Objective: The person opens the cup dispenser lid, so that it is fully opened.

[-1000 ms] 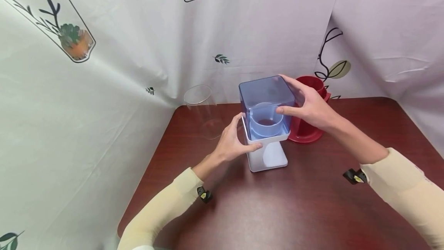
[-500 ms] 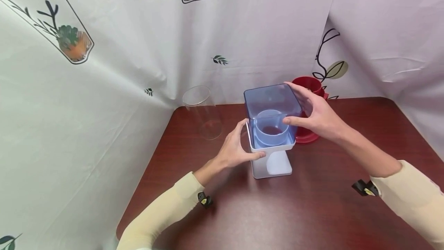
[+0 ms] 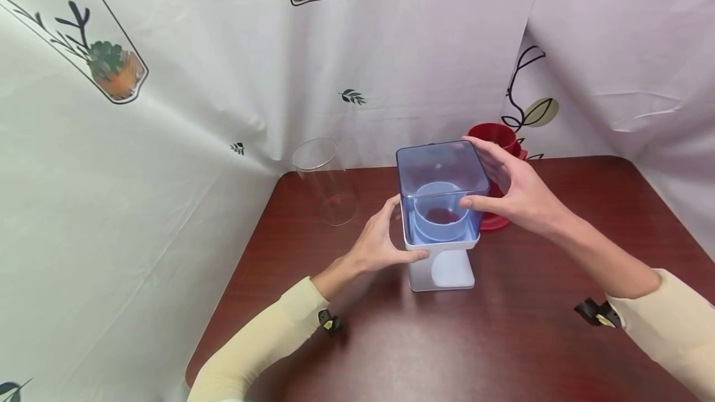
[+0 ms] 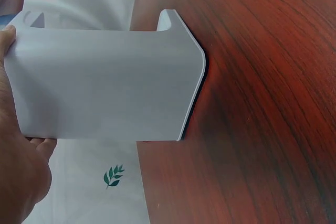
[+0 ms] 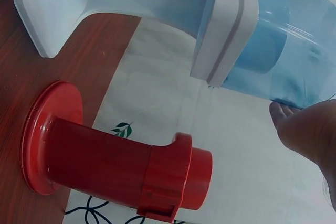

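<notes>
With my left hand (image 3: 371,242) I am gripping the white stand (image 3: 420,274) by its upper left side: my thumb is lying across the front near the rim (image 3: 447,245), and the other fingers are reaching round the side toward the back. With my right hand (image 3: 519,192) I am holding the clear blue cover (image 3: 441,169) in a wide grasp, thumb pressing its front, the other fingers curving over its far right edge. The cover is sitting upright on top of the stand, its lower edge meeting the white rim, and through its wall a round ring (image 3: 442,233) is showing inside. The stand is standing upright at the counter (image 3: 424,346), its flat foot (image 3: 455,272) facing me; I cannot tell for sure whether the foot is touching the wood. Just behind the stand and to its right, a red holder (image 5: 105,156) with a round base is standing on the counter, partly hiding behind the cover and my right hand. Toward the back left, a clear cylinder (image 3: 328,188) is standing apart from the stand. A pale cloth (image 3: 212,73) printed with plants is hanging round the counter, and I am wearing cream sleeves (image 3: 279,324).
</notes>
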`<state>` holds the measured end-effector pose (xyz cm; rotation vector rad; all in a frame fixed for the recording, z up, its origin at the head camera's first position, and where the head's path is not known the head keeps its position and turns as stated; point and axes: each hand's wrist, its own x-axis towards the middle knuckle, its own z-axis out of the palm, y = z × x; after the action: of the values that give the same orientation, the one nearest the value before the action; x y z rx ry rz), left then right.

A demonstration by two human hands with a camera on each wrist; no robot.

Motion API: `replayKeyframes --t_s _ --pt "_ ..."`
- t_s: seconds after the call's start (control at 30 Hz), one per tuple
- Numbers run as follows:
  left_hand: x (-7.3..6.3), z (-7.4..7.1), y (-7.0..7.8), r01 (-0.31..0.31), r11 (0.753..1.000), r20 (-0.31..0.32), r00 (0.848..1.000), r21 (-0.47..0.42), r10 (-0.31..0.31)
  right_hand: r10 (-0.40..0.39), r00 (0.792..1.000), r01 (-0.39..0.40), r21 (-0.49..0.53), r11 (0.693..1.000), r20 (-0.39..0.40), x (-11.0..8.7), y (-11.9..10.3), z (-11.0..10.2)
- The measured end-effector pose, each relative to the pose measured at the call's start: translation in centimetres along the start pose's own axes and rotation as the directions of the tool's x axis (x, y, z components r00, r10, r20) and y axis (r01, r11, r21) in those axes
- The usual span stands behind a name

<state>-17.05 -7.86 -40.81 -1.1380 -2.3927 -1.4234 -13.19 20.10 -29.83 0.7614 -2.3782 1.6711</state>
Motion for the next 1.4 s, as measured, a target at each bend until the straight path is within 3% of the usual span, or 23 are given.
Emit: replayKeyframes --t_s 0.17,0.63,0.83,1.0,1.13,1.27,1.4 --pt "-0.1 -0.2 -0.4 -0.005 1.000 0.017 1.000 -0.003 0.005 -0.012 1.000 0.012 0.014 1.000 0.005 0.1 0.0 0.2" --pt "-0.1 -0.7 -0.6 0.069 0.997 0.071 0.995 0.035 -0.071 -0.036 0.999 0.036 0.034 0.999 0.012 0.5 0.1 0.3" --pt "-0.1 -0.7 -0.5 0.068 0.997 0.106 0.992 -0.043 -0.063 -0.041 0.999 0.040 0.020 0.999 0.018 0.8 -0.1 0.4" --pt "-0.2 -0.3 -0.3 0.084 0.988 0.094 0.993 -0.127 -0.072 -0.036 0.999 0.036 0.007 0.999 0.023 1.0 -0.3 0.5" --pt "0.0 -0.3 0.3 0.111 0.980 0.081 0.992 -0.167 -0.099 -0.013 1.000 0.013 -0.018 1.000 0.012 1.2 -0.5 0.5" --pt "0.1 -0.4 1.1 0.096 0.977 0.054 0.995 -0.191 -0.087 -0.008 1.000 0.008 -0.020 1.000 0.005 1.2 -0.6 0.6" --pt "0.2 -0.9 3.0 0.076 0.977 0.042 0.997 -0.201 -0.069 -0.015 1.000 0.014 -0.027 1.000 -0.011 1.3 -0.6 0.6"
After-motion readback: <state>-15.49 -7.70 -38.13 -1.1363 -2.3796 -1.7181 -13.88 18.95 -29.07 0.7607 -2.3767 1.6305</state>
